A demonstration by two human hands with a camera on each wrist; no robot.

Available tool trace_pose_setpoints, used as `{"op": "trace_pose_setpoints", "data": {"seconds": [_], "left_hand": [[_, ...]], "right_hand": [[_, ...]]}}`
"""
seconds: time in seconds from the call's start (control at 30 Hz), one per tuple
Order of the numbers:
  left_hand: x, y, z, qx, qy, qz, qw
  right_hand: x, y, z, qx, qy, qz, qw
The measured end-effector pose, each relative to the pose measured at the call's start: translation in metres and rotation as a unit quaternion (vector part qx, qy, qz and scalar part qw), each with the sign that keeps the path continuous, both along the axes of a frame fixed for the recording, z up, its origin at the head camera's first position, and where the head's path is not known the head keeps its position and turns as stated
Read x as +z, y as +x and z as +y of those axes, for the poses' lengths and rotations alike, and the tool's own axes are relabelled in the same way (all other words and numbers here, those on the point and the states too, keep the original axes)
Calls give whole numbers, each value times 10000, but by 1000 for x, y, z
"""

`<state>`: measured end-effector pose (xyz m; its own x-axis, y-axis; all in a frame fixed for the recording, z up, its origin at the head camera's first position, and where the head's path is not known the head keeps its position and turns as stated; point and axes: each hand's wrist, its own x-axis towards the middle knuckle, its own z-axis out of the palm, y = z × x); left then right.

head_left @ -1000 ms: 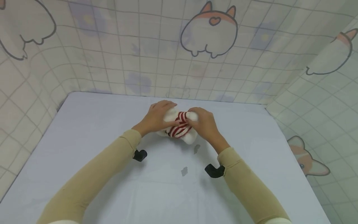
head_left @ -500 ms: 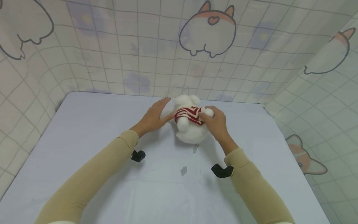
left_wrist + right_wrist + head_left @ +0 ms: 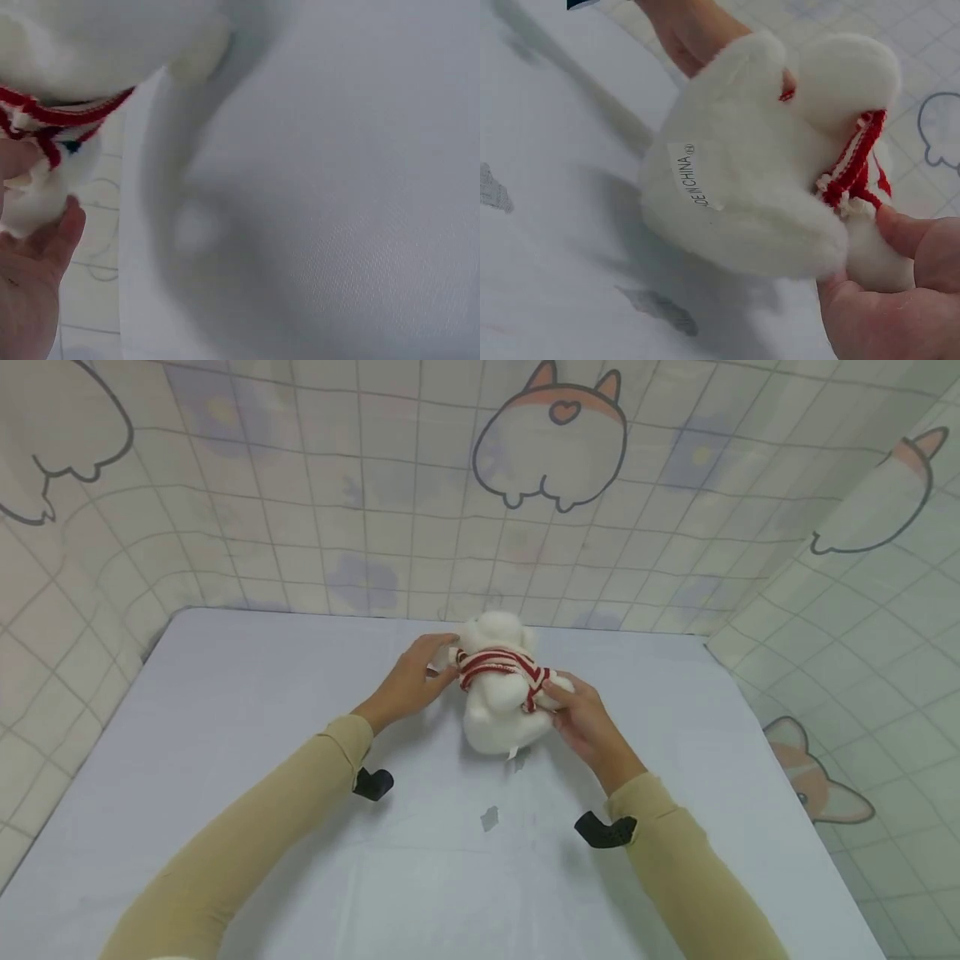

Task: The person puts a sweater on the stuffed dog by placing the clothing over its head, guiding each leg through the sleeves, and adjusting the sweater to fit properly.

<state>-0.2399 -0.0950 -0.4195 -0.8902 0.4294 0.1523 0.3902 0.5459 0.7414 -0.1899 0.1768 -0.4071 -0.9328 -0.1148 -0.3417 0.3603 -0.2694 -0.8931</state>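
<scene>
A white plush toy [image 3: 504, 692] in a red-and-white striped knit sweater [image 3: 853, 169] is between the two hands, close over the table toward its far edge. My left hand [image 3: 408, 685] holds its left-side arm, with thumb and fingers on either side of the white paw [image 3: 37, 202]. With thumb and fingers, my right hand [image 3: 588, 722] pinches the other arm at the sweater's sleeve end. A printed white tag [image 3: 694, 176] sticks out from the toy's furry body in the right wrist view. The toy's face is hidden.
The white table [image 3: 300, 860] ends at a curtain [image 3: 420, 510] with a grid and corgi pattern, which surrounds it at the back and sides. Two small grey patches mark the tabletop, one grey patch [image 3: 490, 818] nearer me. Each sleeve has a black wrist mount [image 3: 603, 831].
The toy has turned and spread out from a bunched shape, its sweater now stretched between the hands. My right hand has moved right and slightly nearer; my left hand opened, then took hold of an arm.
</scene>
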Motion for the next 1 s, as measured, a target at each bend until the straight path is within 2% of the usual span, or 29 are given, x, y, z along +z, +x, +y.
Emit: {"op": "trace_pose_setpoints", "data": {"seconds": [0.07, 0.13, 0.23, 0.33, 0.43, 0.5, 0.57, 0.63, 0.73, 0.8, 0.9, 1.0], "left_hand": [[-1, 0, 0, 40, 81, -162, 9998], [-1, 0, 0, 105, 86, -298, 9995], [-2, 0, 0, 143, 80, -399, 9991], [-3, 0, 2, 85, 95, -371, 9992], [-3, -1, 4, 14, 45, -229, 9997], [-2, -1, 6, 51, -53, -111, 9999], [-1, 0, 7, 165, -95, 82, 9998], [-1, 1, 8, 351, -37, 496, 9981], [1, 4, 11, 586, 145, 1216, 9907], [4, 7, 14, 608, 251, 1596, 9850], [9, 9, 17, 447, 171, 1608, 9858], [9, 8, 17, 314, -24, 1350, 9904]], "right_hand": [[-7, 0, 2, 191, 278, -119, 9994], [-12, 1, 4, 354, 813, -154, 9959], [-16, 1, 8, 546, 1835, -67, 9815], [-15, 2, 13, 604, 2939, 213, 9537], [-10, 4, 16, 561, 3717, 696, 9240], [-4, 4, 18, 559, 4088, 1164, 9035], [3, 5, 19, 639, 4250, 1596, 8887], [11, 6, 20, 728, 4358, 1911, 8765], [18, 7, 20, 852, 4321, 2176, 8710], [21, 8, 21, 919, 4291, 2256, 8698], [22, 10, 21, 1002, 4267, 2329, 8681], [24, 12, 18, 1066, 4289, 2315, 8666]]}}
